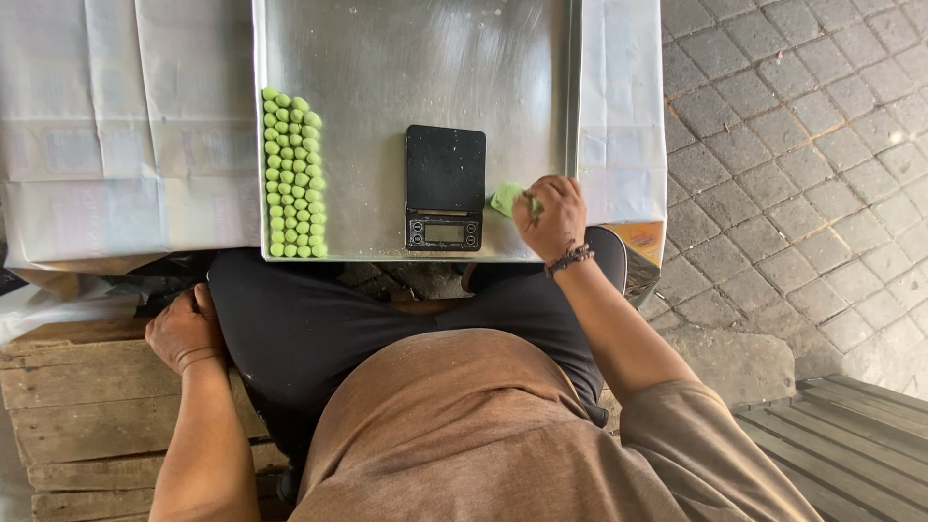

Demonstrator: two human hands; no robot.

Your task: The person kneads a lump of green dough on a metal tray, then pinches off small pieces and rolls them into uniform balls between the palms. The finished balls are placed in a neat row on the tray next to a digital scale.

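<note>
I see the pale green lump of soft dough [505, 198] lying on the shallow square metal tray [387, 58], just right of the small black digital kitchen scale [445, 188] and close to the tray's near right corner. My right hand [553, 217] is on it, back of the hand up, wrist bent down over the tray's near rim, and the fingertips [531, 205] are pinched together on the lump's right edge. A dark beaded bracelet [568, 258] circles that wrist, and the forearm runs back and to the right of the scale toward my brown-sleeved shoulder.

My left hand [186, 331] is well away from the scale, down and to its left, off the tray. It rests knuckles up on the weathered wooden pallet boards [87, 406] beside my dark trouser leg, fingers curled loosely inward; I cannot tell whether they hold anything.

Left of the scale, along the tray's left wall, small round green dough balls [294, 174] sit in tight rows. Beyond the tray's left side lies white plastic sheeting [126, 126], and right of the scale, past the tray, is grey block paving [802, 145].
</note>
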